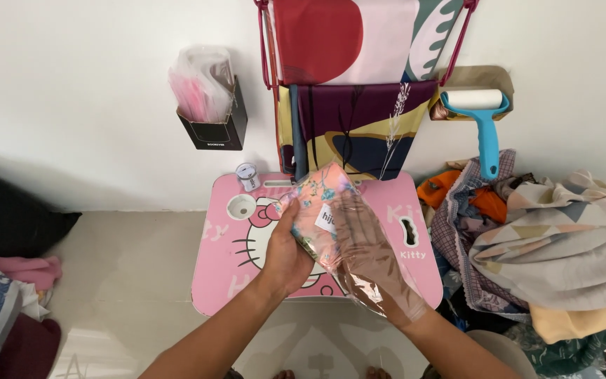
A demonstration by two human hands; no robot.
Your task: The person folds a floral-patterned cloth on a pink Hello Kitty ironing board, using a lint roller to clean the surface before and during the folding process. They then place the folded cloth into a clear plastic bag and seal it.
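Right hand (373, 256) nearest, flat, apparently inside clear plastic sleeve (359, 245). Left hand (287, 254) grips folded floral cloth (317, 200) above pink lap table (226, 281). Cloth light, soft; sleeve slippery. Hold folded edge.

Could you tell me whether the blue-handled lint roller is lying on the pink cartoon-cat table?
No, the blue-handled lint roller hangs on the white wall to the upper right, apart from the pink cartoon-cat table.

Plain white wall (85, 105) up top, pale tiled floor (128, 281) below with a bit of glare, and a small pink cartoon-cat lap table (226, 274) pushed right against the wall.
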